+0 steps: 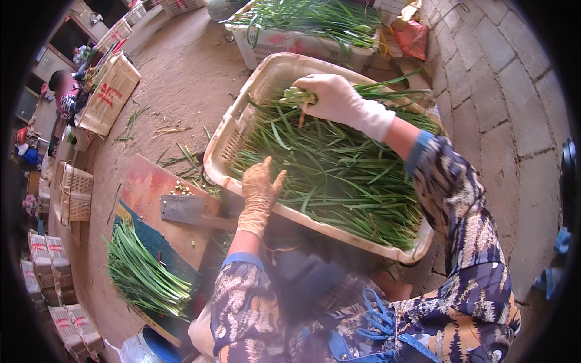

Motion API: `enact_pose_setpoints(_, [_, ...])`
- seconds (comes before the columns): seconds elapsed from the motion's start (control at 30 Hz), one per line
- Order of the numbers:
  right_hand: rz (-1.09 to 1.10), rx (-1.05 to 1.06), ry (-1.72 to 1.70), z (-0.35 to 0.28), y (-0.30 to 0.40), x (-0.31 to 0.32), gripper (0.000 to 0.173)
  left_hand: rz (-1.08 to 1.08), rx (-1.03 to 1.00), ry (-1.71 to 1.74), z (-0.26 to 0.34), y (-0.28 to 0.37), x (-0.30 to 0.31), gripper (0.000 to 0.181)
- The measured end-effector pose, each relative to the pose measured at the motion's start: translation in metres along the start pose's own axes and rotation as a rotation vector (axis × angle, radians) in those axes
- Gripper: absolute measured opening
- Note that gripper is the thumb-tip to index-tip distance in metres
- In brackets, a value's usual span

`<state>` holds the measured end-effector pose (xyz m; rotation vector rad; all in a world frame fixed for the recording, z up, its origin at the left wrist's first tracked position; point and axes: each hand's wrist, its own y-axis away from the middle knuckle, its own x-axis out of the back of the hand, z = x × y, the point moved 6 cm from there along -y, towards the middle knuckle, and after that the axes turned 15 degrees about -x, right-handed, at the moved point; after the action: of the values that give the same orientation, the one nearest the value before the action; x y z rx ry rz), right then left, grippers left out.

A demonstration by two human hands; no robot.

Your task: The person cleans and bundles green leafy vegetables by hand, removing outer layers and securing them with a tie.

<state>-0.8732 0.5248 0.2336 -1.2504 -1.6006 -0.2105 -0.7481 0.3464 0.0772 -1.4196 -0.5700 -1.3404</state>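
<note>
My right hand (338, 97), in a white glove, grips a bunch of chive-like greens (297, 95) by the stems. Its pale cut ends point left, and a thin tan strip hangs below. Under it is a white plastic crate (227, 143) filled with loose long-leaved greens (331, 163). My left hand (261, 195), in an orange-tan glove, is over the crate's near left rim with thumb and forefinger apart, holding nothing visible. Left of it, a cleaver (182, 208) lies on a board (150, 190), its wooden handle reaching toward my left wrist.
Another bunch of greens (150, 272) lies on the board's dark blue part. A blue bucket (156, 342) stands at lower left. Beyond my crate is another filled crate (299, 45). A person (68, 93) is beside a crate (109, 95) at left. Scraps litter the ground.
</note>
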Motion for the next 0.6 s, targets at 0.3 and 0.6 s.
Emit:
enact_pose_setpoints(0.3, [-0.511,-0.413,0.35,0.118,-0.057,-0.213,0.087,-0.024,0.114,0.078,-0.005,-0.005,-0.015,0.05])
enact_pose_setpoints(0.6, [-0.609,-0.288,0.443,0.121,-0.068,-0.201,0.032,0.021,0.109,0.128,-0.003,-0.009,-0.008,0.039])
